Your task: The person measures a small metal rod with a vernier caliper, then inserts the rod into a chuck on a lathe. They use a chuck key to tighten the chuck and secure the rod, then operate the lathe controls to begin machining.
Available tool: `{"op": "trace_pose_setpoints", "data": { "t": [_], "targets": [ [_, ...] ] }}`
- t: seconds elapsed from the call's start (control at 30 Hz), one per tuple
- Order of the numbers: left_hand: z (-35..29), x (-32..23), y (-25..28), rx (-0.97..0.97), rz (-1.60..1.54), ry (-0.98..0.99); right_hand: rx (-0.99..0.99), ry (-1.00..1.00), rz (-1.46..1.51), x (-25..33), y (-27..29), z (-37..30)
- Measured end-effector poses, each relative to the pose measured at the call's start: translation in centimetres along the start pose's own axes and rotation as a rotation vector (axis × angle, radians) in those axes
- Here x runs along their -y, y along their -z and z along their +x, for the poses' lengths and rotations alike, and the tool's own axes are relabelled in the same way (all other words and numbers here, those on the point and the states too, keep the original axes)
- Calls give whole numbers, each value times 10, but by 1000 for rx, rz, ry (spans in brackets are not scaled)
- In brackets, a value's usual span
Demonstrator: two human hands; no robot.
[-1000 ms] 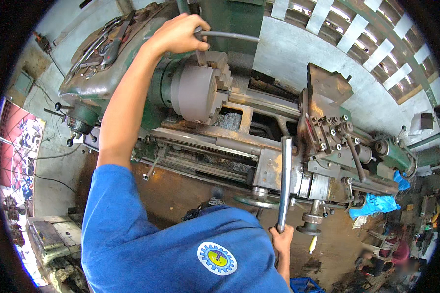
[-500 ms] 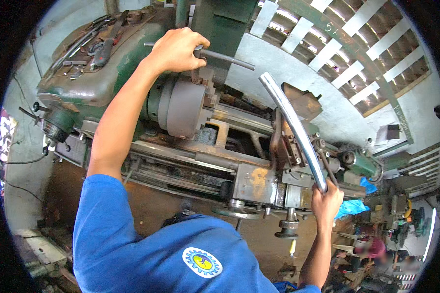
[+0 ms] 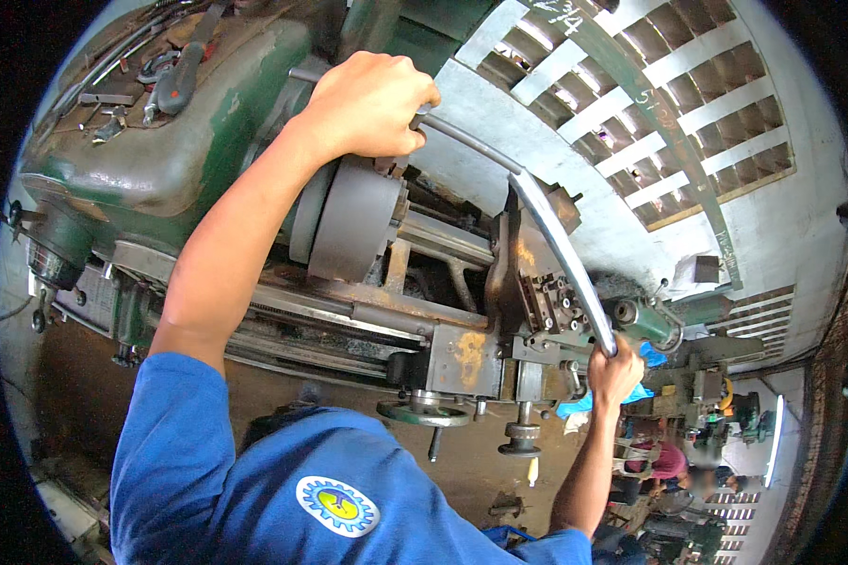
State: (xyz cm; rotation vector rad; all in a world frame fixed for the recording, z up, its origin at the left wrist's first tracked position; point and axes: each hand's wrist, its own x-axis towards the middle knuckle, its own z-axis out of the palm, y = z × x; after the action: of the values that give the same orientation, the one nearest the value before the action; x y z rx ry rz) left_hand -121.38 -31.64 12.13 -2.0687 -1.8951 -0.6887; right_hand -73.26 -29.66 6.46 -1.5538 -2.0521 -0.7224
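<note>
My left hand (image 3: 372, 105) is closed around the chuck key (image 3: 471, 143) above the lathe chuck (image 3: 356, 221). The key's bar sticks out on both sides of the fist; its lower end at the chuck is mostly hidden by the hand. A long shiny metal pipe (image 3: 562, 247) slants down to the right, its lower end gripped in my right hand (image 3: 618, 371). The pipe's upper end meets the right tip of the key's bar, and I cannot tell whether it is slipped over it.
Tools lie on the green headstock (image 3: 113, 179), among them a grey-handled tool (image 3: 176, 91). Right of the chuck stand the tool post (image 3: 548, 303) and carriage, with a handwheel (image 3: 424, 411) in front. The tailstock (image 3: 648, 322) is farther right. People sit at the lower right.
The pipe's upper end was apart from the key's bar and now meets its tip. My right hand has come slightly left and up; the whole view has shifted.
</note>
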Motion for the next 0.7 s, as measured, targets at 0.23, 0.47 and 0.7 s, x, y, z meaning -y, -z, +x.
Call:
{"op": "trace_pose_setpoints", "data": {
  "t": [0.23,0.47,0.7],
  "targets": [
    [0,1,2,14,-32,-11,1,-31,-54,-13,-4,0],
    [0,0,3,33,-29,-20,-64,19,-87,-25,-11,8],
    [-1,2,5,24,-63,-17,-13,37,-149,-33,3,35]
  ]
}}
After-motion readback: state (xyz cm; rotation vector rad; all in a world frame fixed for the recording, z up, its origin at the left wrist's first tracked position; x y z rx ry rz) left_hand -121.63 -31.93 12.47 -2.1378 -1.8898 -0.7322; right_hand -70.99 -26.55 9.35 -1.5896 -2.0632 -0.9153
